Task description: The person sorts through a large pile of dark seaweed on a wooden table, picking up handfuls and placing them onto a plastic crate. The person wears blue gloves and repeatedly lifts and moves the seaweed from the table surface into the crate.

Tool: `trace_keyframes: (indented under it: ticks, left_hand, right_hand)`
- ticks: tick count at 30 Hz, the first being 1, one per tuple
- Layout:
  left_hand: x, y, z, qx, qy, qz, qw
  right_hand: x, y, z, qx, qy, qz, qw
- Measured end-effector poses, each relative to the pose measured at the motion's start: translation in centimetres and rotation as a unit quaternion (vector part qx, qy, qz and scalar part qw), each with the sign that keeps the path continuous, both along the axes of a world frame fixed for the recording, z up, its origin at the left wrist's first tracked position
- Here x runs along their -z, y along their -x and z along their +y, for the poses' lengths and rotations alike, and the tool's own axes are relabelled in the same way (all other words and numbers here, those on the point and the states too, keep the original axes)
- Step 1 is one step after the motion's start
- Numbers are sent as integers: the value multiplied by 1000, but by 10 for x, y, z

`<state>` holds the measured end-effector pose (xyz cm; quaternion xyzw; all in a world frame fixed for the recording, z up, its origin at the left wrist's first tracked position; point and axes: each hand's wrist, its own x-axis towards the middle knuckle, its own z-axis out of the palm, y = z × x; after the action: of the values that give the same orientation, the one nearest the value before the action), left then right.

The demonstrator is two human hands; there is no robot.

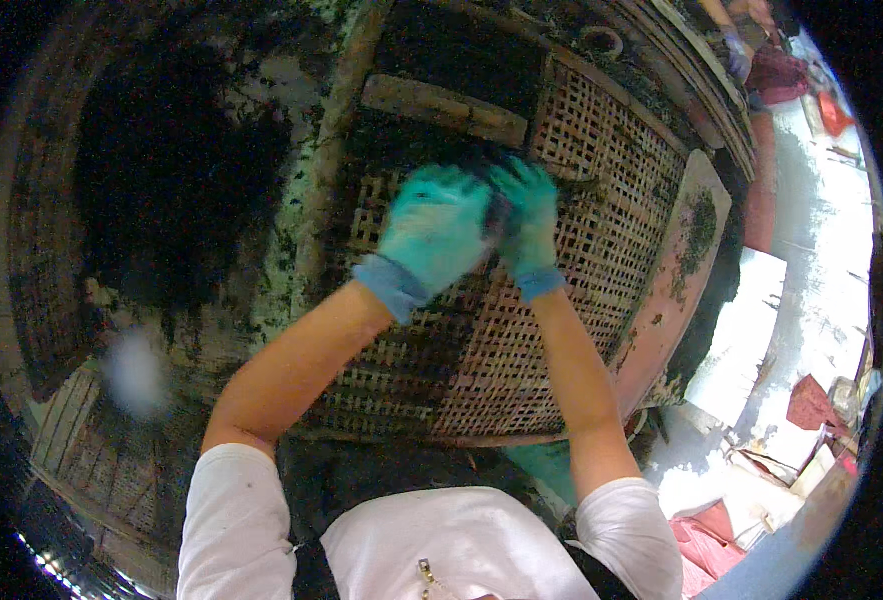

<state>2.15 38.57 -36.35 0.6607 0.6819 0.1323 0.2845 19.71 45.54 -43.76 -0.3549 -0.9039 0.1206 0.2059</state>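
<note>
My left hand (437, 225), in a green glove with a blue cuff, curls over a dark, loose-looking clump (496, 210). From the other side, my right hand (527, 214), gloved alike, closes on the same clump with its fingers slightly apart. Motion blurs both hands, and they hide much of the clump, so its material is hard to tell. Beneath them lies a woven lattice tray (516, 375) of flat strips, its left part darker than its right. Dark bits cling to the weave near the right fingers.
A wooden bar (336, 142) runs along the tray's left side, and a short wooden block (445, 109) lies beyond my hands. To the left spreads a heap of dark material (178, 172). A worn pinkish board (670, 277) flanks the right. Another person's gloved hand (738, 56) shows at upper right.
</note>
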Motion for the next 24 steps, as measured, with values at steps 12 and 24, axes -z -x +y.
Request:
trace_keyframes:
  ticks: [12, 24]
  left_hand:
    - [97, -27, 20, 107, -123, 150, 975]
    - [114, -15, 17, 83, -238, -77, 965]
  right_hand:
    - [-48, 55, 21, 97, 75, -230, 965]
    - [-37, 11, 56, -69, -48, -50, 995]
